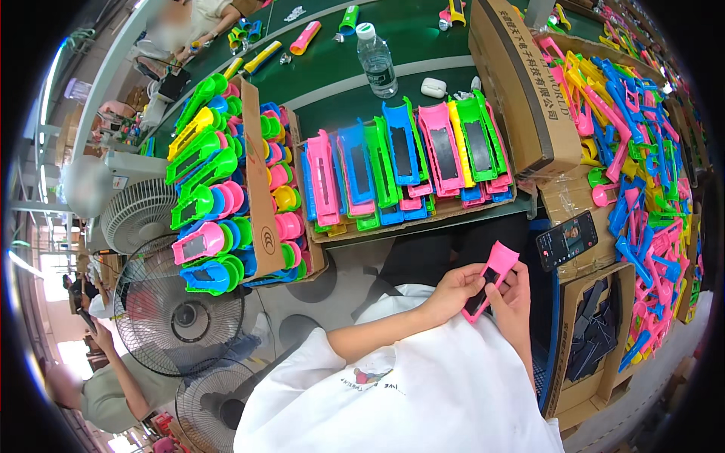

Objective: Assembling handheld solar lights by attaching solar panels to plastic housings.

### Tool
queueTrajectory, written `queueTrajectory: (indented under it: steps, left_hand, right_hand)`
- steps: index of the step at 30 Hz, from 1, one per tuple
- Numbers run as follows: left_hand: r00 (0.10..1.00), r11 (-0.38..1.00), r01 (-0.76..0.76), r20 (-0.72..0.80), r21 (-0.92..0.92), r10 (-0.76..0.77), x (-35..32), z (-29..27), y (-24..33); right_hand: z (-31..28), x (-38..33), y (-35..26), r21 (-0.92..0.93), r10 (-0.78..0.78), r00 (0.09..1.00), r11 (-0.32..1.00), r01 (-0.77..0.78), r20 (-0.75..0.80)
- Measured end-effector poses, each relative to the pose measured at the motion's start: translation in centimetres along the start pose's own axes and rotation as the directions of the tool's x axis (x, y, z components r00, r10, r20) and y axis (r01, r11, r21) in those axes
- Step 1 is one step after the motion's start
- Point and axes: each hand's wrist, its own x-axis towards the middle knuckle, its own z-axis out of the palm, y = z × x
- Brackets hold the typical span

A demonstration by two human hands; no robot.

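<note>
Near my chest I hold a pink plastic casing (502, 259) with a dark rectangular panel (476, 301) in its long opening. My left hand (455, 288) grips its left edge, fingers closed round it. On the other side my right hand (512, 296) pinches the same casing, its thumb lying by the dark panel. Part of the casing's lower end is covered by my fingers. Ahead, a shallow cardboard tray (411, 219) holds a row of upright pink, blue, green and yellow casings (402, 147), many showing dark panels.
At left, a cardboard box (260, 181) holds stacked coloured casings. A bottle (376, 62) and white earbud case (433, 87) stand on the green bench. At right are a phone (566, 240), a carton (563, 370) of black panels and heaped coloured parts (642, 226). Fans (185, 317) stand left.
</note>
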Motion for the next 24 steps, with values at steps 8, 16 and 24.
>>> queueTrajectory:
  steps: [8, 16, 24]
  left_hand:
    - [0.973, 0.916, -0.093, -0.161, 0.389, 0.167, -0.5, 1.2, 0.1]
    - [0.969, 0.923, -0.194, -0.084, 0.334, 0.234, -0.4, 0.9, 1.1]
    - [0.908, 0.908, -0.416, -0.022, 0.053, 0.417, -1.1, -1.3, 0.7]
  right_hand:
    - [0.7, 0.0, 1.4, -0.359, -0.096, 0.977, 0.933, 0.021, -0.191]
    - [-1.6, 1.2, 1.3, -0.137, -0.062, 0.998, 0.989, 0.060, -0.011]
    - [0.1, 0.5, 0.5, -0.264, 0.091, 0.974, 0.964, -0.034, 0.206]
